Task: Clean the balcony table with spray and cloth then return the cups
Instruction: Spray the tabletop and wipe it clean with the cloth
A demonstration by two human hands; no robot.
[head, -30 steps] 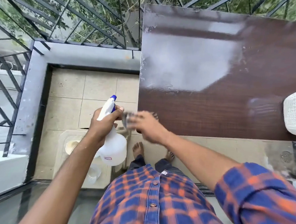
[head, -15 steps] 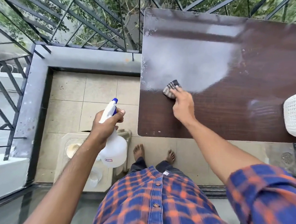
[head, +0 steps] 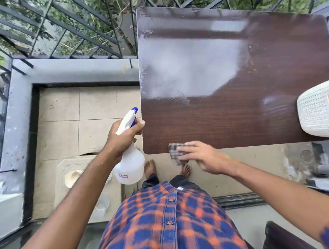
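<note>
The dark brown balcony table (head: 227, 118) fills the upper right, its far half under a whitish wet film. My right hand (head: 200, 157) presses a checked cloth (head: 175, 151) onto the table's near edge, close to the near left corner. My left hand (head: 123, 137) grips a white spray bottle (head: 130, 166) with a blue nozzle, held upright just left of the table's corner. A cream cup (head: 72, 177) and a clear cup (head: 101, 203) rest on a beige stool (head: 68, 164) on the floor, partly hidden by my left arm.
A white woven basket (head: 320, 114) stands on the table's right edge. Black metal railing (head: 69, 28) and a grey ledge (head: 76, 72) bound the balcony at the left and far side. My bare feet stand on beige tiles (head: 97, 110) beneath the table edge. A dark chair (head: 287, 245) sits at the lower right.
My right hand has swept the cloth from the table's middle left back toward me to the near edge. The left hand keeps the spray bottle in about the same place.
</note>
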